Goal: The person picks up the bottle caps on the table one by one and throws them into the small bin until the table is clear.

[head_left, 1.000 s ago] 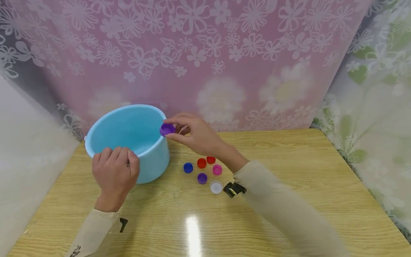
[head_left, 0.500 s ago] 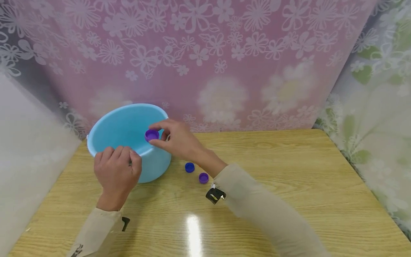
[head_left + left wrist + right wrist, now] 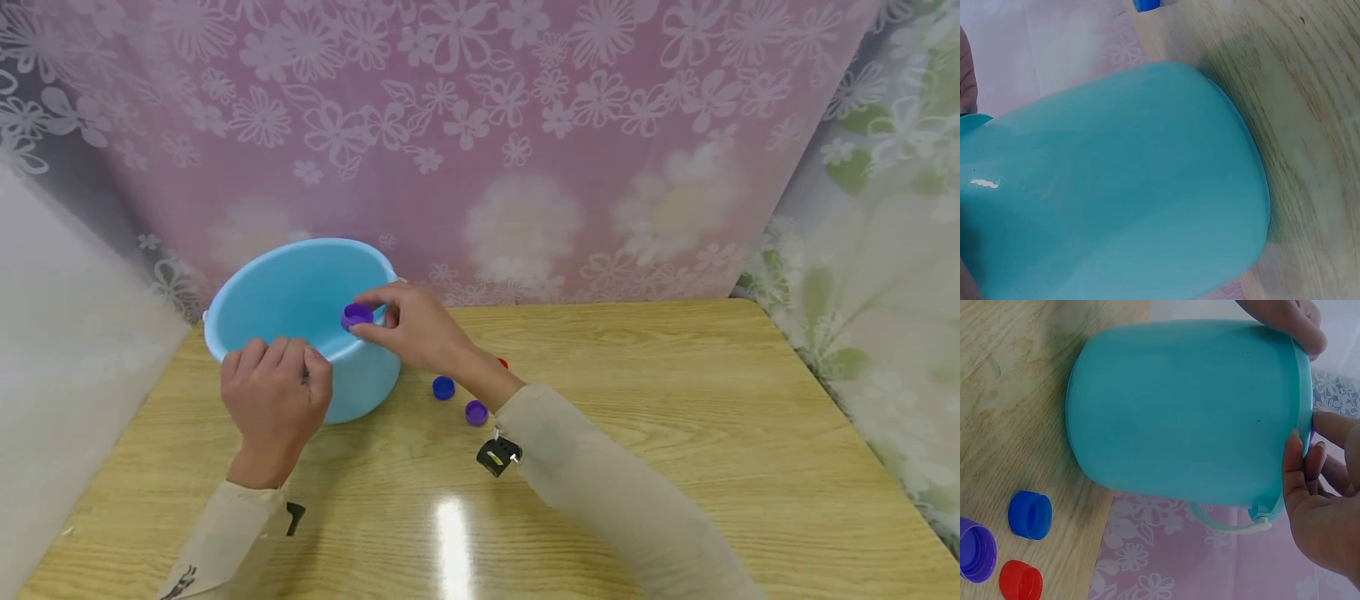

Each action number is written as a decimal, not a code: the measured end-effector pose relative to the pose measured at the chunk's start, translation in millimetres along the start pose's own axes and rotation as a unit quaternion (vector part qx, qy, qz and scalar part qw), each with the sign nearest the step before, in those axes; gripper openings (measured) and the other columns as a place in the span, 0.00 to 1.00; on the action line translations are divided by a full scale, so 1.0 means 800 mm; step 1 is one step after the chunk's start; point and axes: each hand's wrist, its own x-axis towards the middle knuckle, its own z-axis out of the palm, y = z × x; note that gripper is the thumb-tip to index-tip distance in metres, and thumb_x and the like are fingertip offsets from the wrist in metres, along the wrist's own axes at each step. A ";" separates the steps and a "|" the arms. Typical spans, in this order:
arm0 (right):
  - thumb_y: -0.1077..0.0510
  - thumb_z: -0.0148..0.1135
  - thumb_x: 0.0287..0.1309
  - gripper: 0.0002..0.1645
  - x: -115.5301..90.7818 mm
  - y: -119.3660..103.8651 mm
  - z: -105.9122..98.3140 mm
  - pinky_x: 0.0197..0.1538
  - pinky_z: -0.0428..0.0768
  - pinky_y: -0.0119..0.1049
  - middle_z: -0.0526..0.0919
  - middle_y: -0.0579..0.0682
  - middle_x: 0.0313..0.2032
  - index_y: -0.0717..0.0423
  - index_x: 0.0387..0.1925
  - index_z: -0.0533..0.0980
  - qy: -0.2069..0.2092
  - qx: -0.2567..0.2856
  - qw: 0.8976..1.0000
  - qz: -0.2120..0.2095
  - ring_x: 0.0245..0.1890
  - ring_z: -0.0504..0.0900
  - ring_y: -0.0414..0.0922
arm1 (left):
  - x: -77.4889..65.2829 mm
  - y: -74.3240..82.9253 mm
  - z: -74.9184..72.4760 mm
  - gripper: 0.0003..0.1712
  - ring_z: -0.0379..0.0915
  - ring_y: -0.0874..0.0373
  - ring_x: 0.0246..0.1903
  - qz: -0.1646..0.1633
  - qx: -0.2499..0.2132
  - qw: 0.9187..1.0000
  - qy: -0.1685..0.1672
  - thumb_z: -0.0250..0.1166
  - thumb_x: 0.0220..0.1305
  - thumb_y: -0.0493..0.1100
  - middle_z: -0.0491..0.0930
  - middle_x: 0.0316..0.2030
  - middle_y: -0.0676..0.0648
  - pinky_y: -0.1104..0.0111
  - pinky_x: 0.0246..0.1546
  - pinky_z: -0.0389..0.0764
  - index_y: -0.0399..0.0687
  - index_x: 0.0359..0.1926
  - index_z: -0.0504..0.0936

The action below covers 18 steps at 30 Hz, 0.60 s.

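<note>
A light-blue bucket (image 3: 363, 379) stands on the table at left, its mouth tilted toward the head camera. My left hand (image 3: 273, 400) grips the near rim, fingers curled over it. Just inside the right part of the rim, my right hand (image 3: 412, 327) pinches a purple bottle cap (image 3: 356, 316) between thumb and fingers. In the right wrist view that cap is almost wholly behind the rim. On the table to the right lie a blue cap (image 3: 443, 388) and another purple cap (image 3: 476, 412). A red cap (image 3: 1021, 580) lies near them, mostly hidden by my right arm in the head view.
The wooden table (image 3: 637, 433) extends to the right and front of the bucket. Behind it hangs a pink flowered curtain (image 3: 420, 200). The bucket's handle (image 3: 1229, 527) hangs at its side in the right wrist view.
My right hand has moved left with the purple cap, from beside the bucket's rim to over its mouth. The right forearm now covers several of the loose caps. My left hand keeps its grip.
</note>
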 end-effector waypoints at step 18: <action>0.49 0.66 0.57 0.24 -0.005 0.001 -0.001 0.27 0.72 0.29 0.75 0.44 0.35 0.54 0.54 0.78 0.031 -0.001 0.999 0.031 0.25 0.73 0.39 | -0.005 -0.002 0.008 0.19 0.49 0.49 0.13 -0.002 0.000 1.000 -0.009 0.44 0.57 0.41 0.53 0.10 0.49 0.57 0.19 0.53 0.45 0.11 0.57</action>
